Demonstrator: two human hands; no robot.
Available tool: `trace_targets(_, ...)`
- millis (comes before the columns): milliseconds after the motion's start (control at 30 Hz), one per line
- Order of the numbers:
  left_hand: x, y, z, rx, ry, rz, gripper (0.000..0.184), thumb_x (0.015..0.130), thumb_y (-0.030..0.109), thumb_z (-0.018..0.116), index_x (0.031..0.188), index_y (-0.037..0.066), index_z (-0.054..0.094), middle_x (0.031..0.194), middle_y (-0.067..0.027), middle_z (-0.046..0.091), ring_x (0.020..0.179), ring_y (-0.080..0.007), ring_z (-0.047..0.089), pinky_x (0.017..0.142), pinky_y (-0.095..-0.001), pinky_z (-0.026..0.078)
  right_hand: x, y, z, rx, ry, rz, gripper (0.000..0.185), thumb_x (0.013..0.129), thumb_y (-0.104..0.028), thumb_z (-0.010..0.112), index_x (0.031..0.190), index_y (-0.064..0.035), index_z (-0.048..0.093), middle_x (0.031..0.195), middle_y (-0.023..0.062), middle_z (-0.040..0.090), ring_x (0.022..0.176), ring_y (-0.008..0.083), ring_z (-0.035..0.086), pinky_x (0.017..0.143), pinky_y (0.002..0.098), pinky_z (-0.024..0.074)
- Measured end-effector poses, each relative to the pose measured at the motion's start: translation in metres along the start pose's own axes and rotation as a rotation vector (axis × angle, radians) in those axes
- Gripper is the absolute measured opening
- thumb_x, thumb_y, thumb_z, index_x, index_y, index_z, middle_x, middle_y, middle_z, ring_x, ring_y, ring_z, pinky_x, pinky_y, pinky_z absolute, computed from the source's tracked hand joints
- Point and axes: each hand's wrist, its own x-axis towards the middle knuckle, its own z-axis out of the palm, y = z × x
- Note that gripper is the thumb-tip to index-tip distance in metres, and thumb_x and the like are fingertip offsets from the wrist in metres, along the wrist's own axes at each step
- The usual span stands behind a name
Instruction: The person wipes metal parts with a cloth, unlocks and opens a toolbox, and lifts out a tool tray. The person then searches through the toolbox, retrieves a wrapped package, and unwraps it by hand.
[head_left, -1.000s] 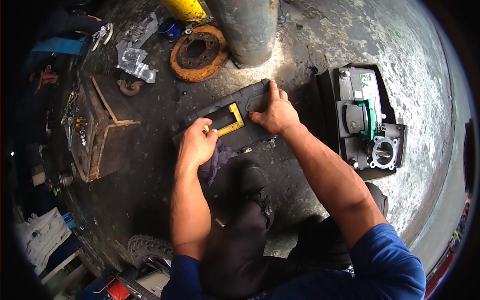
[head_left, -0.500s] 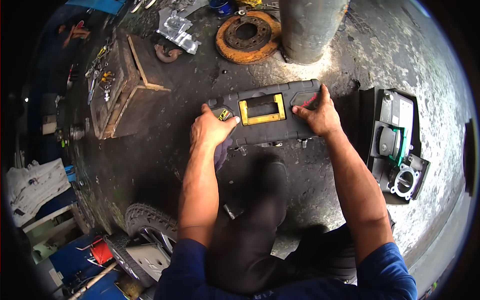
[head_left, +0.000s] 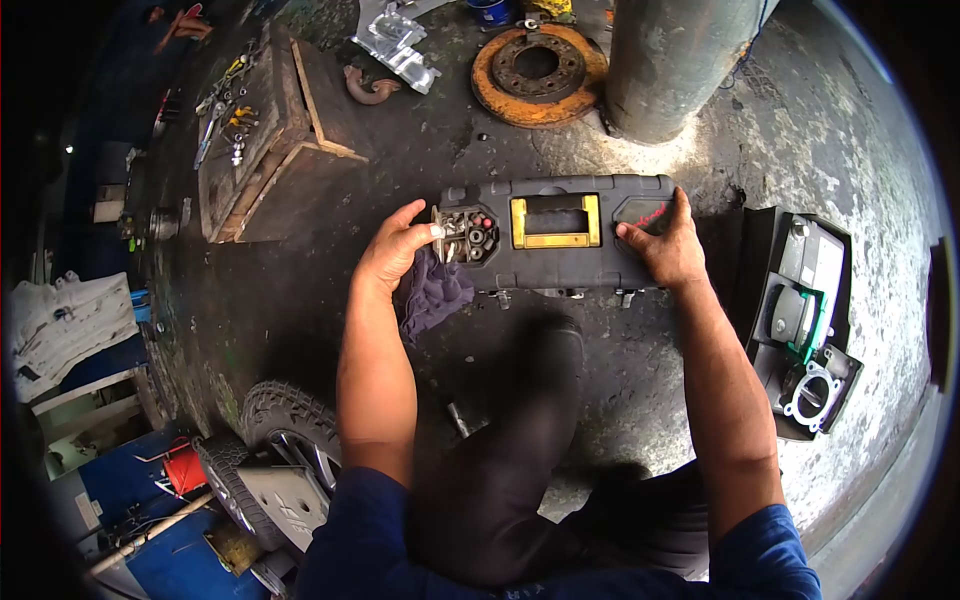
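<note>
A black toolbox (head_left: 560, 265) with a yellow handle (head_left: 556, 240) lies on the floor before me. At its left end a lid compartment stands open, showing nuts and other small metal parts (head_left: 470, 236). My left hand (head_left: 392, 250) pinches the raised small lid at that end between thumb and fingers. My right hand (head_left: 668, 244) grips the right end, thumb on top and fingers at the far edge. A purple cloth (head_left: 436, 294) lies by the box's near left corner.
A rusty brake disc (head_left: 540, 75) and a metal post (head_left: 665, 70) stand beyond the box. Left is a wooden crate (head_left: 270, 150) with tools; right, a black housing (head_left: 800, 300) with a metal flange. A wheel (head_left: 290, 430) is at the lower left.
The view has shifted, and the toolbox now sits level instead of slanted. The left compartment's lid has been opened, exposing the small parts; my right hand stays on the right end.
</note>
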Motion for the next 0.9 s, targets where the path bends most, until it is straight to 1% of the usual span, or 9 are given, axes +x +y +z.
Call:
trace_targets(100,-0.002,-0.006,-0.003,-0.063,0.002,0.002,0.101,0.076,0.036,0.08,0.153,-0.011,0.034,0.156,-0.0279,0.042,0.148,-0.0327,0.037,0.123,-0.0395,0.02,0.001,0.002,0.001,0.004,-0.002,-0.006,0.127,0.07,-0.053,0.091,0.16,-0.0011,0.017,0.152,0.0308,0.042,0.14,0.0418,0.046,0.115,0.0452,0.0409)
trace_targets(200,0.0,-0.011,-0.008,-0.081,-0.017,0.015,0.1,0.077,0.036,0.079,0.153,-0.011,0.036,0.155,-0.026,0.044,0.147,-0.0317,0.038,0.123,-0.0388,0.02,0.001,0.003,0.001,0.019,0.004,-0.022,0.128,0.069,-0.053,0.091,0.16,-0.0007,0.017,0.151,0.0305,0.043,0.139,0.0416,0.047,0.115,0.0453,0.0415)
trace_targets(400,0.002,-0.013,-0.011,-0.09,-0.024,0.021,0.096,0.078,0.036,0.079,0.152,-0.01,0.039,0.151,-0.0238,0.05,0.145,-0.0295,0.041,0.123,-0.0388,0.022,0.001,0.004,0.003,0.004,0.012,-0.019,0.129,0.069,-0.053,0.091,0.16,-0.0006,0.017,0.151,0.0304,0.044,0.138,0.0417,0.048,0.114,0.0457,0.0421)
trace_targets(600,0.0,-0.012,-0.009,-0.08,-0.022,0.025,0.095,0.078,0.035,0.079,0.152,-0.01,0.039,0.15,-0.0242,0.051,0.144,-0.029,0.042,0.122,-0.0387,0.023,0.002,0.005,0.003,0.012,0.017,-0.024,0.129,0.068,-0.054,0.091,0.16,-0.0003,0.018,0.15,0.0305,0.044,0.139,0.0415,0.048,0.114,0.0458,0.042)
trace_targets(700,-0.001,-0.01,-0.005,-0.069,0.0,0.007,0.086,0.076,0.035,0.078,0.147,-0.005,0.051,0.149,-0.0207,0.053,0.146,-0.0306,0.039,0.123,-0.042,0.021,0.003,0.007,0.005,0.013,0.018,-0.026,0.129,0.068,-0.054,0.091,0.16,-0.0002,0.018,0.151,0.0303,0.044,0.139,0.0412,0.048,0.114,0.0456,0.042)
trace_targets(800,-0.003,-0.004,-0.002,-0.089,-0.008,0.006,0.088,0.081,0.029,0.078,0.152,-0.006,0.042,0.149,-0.023,0.052,0.144,-0.0305,0.041,0.121,-0.0402,0.026,0.003,0.006,0.004,0.002,0.024,-0.025,0.129,0.068,-0.054,0.091,0.16,-0.0002,0.018,0.151,0.0301,0.044,0.139,0.041,0.048,0.115,0.0456,0.0419)
trace_targets(900,-0.005,0.008,0.013,0.019,-0.145,-0.116,0.095,0.085,0.023,0.08,0.157,-0.009,0.027,0.149,-0.0271,0.051,0.141,-0.0317,0.046,0.118,-0.0378,0.033,0.001,0.004,0.003,0.022,0.013,-0.023,0.128,0.068,-0.054,0.091,0.16,-0.0003,0.018,0.151,0.0301,0.044,0.139,0.0412,0.048,0.115,0.0456,0.0417)
